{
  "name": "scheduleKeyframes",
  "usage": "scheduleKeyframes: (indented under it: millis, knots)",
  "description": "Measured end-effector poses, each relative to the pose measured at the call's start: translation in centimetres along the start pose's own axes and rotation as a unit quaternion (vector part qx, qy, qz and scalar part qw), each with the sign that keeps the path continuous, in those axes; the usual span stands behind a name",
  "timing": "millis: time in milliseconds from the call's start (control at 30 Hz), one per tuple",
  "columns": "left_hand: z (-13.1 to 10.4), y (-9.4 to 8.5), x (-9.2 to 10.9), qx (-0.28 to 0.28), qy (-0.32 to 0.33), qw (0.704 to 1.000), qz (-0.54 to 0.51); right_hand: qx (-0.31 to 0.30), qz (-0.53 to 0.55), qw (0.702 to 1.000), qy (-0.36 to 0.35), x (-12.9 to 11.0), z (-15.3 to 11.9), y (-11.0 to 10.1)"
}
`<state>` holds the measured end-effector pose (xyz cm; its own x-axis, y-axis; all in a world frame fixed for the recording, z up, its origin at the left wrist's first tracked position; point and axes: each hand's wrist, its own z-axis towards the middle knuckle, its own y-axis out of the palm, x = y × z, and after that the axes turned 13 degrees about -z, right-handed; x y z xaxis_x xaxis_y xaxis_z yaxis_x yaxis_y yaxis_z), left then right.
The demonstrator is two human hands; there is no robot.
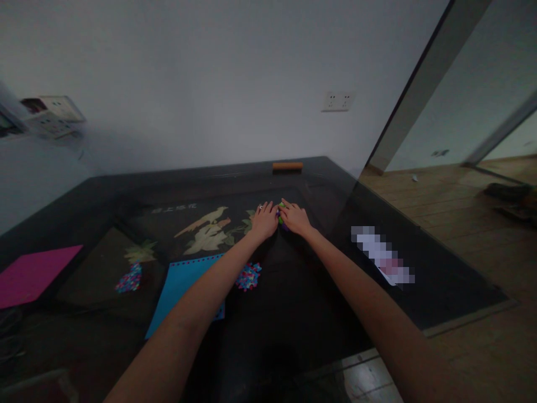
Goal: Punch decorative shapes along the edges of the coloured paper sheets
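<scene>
My left hand and my right hand meet near the middle of the black table, palms down. Between them lies a small cluster of green and purple bits, partly covered by my fingers. The left hand's fingers are stretched forward and slightly apart, beside the cluster. From the other side, the right hand's fingers reach over it, spread and touching it. Beneath my left forearm sits a blue sheet with small holes along its edge. A pile of pink and blue paper bits is next to that forearm.
Another pile of paper bits lies further left, near a magenta sheet. An orange-brown cylinder rests by the table's far edge. On the right lies a blurred-out white item. The black table bears a printed bird-and-flower picture.
</scene>
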<state>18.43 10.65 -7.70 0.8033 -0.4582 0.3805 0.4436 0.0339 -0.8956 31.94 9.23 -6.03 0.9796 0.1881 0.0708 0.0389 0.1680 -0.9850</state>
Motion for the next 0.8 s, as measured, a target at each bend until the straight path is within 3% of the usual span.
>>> scheduleKeyframes:
  millis: [400, 800]
  knots:
    - [-0.7, -1.0, -2.5, -0.002, -0.004, 1.0, 0.009, 0.01, 0.006, 1.0, 0.007, -3.1, 0.9, -0.2]
    - [-2.1, -3.2, -6.5, -0.003, -0.022, 0.999, 0.026, 0.029, 0.025, 0.999, 0.019, -8.0, 2.2, 0.0]
